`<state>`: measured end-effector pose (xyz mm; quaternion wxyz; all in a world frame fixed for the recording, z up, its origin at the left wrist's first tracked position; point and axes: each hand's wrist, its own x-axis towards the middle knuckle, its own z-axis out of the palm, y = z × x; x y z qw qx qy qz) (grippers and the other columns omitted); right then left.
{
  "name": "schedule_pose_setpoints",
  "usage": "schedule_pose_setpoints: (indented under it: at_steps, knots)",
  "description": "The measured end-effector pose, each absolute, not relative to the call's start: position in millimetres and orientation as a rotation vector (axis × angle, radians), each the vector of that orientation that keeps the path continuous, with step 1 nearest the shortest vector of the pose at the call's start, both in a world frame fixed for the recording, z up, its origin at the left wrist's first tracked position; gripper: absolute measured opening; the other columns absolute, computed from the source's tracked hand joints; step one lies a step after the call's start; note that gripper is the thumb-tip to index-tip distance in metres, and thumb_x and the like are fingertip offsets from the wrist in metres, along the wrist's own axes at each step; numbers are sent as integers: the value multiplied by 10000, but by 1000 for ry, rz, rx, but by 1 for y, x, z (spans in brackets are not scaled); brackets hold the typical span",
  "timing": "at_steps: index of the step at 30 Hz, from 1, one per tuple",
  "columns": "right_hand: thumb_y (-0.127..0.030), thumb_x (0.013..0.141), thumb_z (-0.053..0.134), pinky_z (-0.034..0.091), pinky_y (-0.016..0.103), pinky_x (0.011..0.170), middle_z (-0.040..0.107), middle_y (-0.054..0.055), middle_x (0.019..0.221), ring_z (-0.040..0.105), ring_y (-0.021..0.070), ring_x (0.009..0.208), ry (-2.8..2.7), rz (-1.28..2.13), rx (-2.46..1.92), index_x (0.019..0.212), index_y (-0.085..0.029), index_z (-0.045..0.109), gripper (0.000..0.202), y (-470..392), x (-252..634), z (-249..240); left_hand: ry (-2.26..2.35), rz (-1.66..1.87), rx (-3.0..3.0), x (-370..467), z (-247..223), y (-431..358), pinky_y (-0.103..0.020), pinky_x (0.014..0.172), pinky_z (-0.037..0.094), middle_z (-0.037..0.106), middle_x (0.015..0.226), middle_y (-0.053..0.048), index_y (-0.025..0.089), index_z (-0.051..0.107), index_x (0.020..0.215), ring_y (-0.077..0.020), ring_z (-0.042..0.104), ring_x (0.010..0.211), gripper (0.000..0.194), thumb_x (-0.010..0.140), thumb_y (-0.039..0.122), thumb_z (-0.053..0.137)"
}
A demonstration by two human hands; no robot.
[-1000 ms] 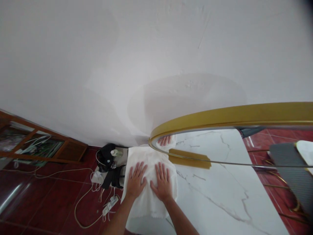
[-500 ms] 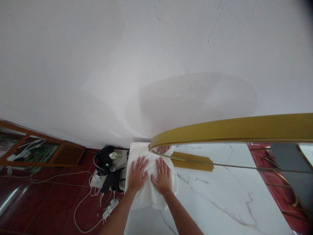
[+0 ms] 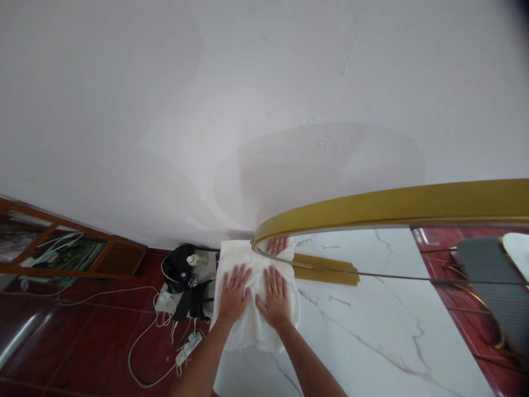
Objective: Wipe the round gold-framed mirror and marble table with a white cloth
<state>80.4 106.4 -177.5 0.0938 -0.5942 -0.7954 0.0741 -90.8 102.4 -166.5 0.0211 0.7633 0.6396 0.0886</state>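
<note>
A white towel lies spread at the left end of a white marble-patterned table. Flat on its left half rests my left hand, fingers stretched out and palm down. Beside it, my right hand presses the towel the same way, fingers spread. Just beyond the right hand stands a gold-framed mirror; its glass reflects that hand, the towel and the tabletop. Some creases run through the cloth between the two hands.
Left of the table are a black bag, a small pale bottle and a power strip with cables on the red tiled floor. A wooden cabinet stands along the white wall. A chair shows at right.
Both hands stay flat on the towel in nearly the same place. The view has shifted slightly, so the mirror frame appears a little higher.
</note>
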Motion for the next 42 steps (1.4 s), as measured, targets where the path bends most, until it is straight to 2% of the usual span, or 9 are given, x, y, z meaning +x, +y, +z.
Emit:
schedule_pose_setpoints:
  at_steps: [4,14,23,31,42]
  knots:
    - [-491,855,402,144,503,1108,130,69,1532,103,296,1401,-2359,244,-1720,1476,-178,74,769,78,88,-176,2001,253,2364,-83,-167,70,-466,1135,125,248,1512,8,291,208,1454,-227,186,1402,624,865,221,403]
    - [-446,853,417,147,489,1118,166,49,1522,126,298,1396,-2383,267,-1691,1474,-190,117,736,7,112,-178,2037,229,2353,-58,-170,-2,-463,1127,154,298,1495,0,285,231,1448,-227,210,1395,632,849,203,416]
    - [-335,824,432,108,490,1119,176,26,1518,147,290,1393,-2423,297,-1658,1474,-200,107,739,-38,140,-178,2064,162,2300,-20,-176,-51,-483,1119,150,264,1509,8,292,222,1447,-231,201,1396,629,853,191,404]
    - [-347,837,405,108,476,1122,171,17,1518,154,280,1392,-2444,291,-1625,1473,-203,86,726,-32,155,-183,2050,201,2310,8,-181,-40,-494,1123,145,257,1511,2,273,196,1455,-240,188,1400,655,842,162,397]
    - [-339,829,417,117,481,1121,166,42,1519,129,280,1398,-2379,171,-1772,1471,-181,91,737,21,199,-176,1931,240,2370,51,-169,24,-477,1130,119,236,1518,8,271,206,1452,-230,155,1408,643,846,154,387]
